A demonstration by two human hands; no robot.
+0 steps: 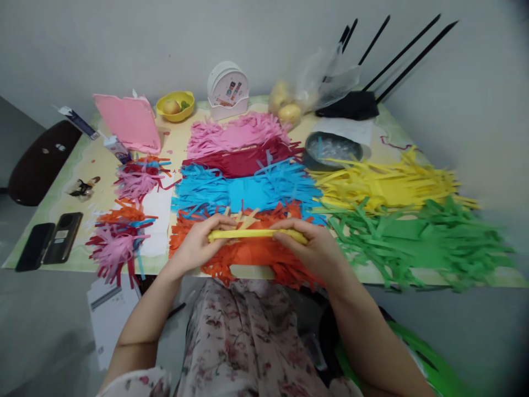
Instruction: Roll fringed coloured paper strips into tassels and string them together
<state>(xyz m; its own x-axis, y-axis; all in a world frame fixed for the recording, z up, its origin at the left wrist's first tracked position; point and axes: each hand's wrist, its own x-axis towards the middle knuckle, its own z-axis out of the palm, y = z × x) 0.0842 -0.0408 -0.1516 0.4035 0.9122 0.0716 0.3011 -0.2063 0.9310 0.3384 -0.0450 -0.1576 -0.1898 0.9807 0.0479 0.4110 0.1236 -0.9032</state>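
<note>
My left hand (202,241) and my right hand (314,248) pinch the two ends of a folded yellow paper strip (252,234), held level just above the near table edge. Both hands are closed on it, thumbs toward me. Under the strip lies a fringed orange paper sheet (252,256). Beyond it are a fringed blue sheet (243,190), a dark red sheet (243,160) and a pink sheet (235,132), laid in rows.
Fringed yellow paper (388,184) and green paper (417,237) lie at the right. Small mixed fringe bundles (119,231) sit at the left, near two phones (52,242). A pink case (128,121), yellow bowl (176,105), dark round tray (333,149) and bagged fruit (289,107) stand behind.
</note>
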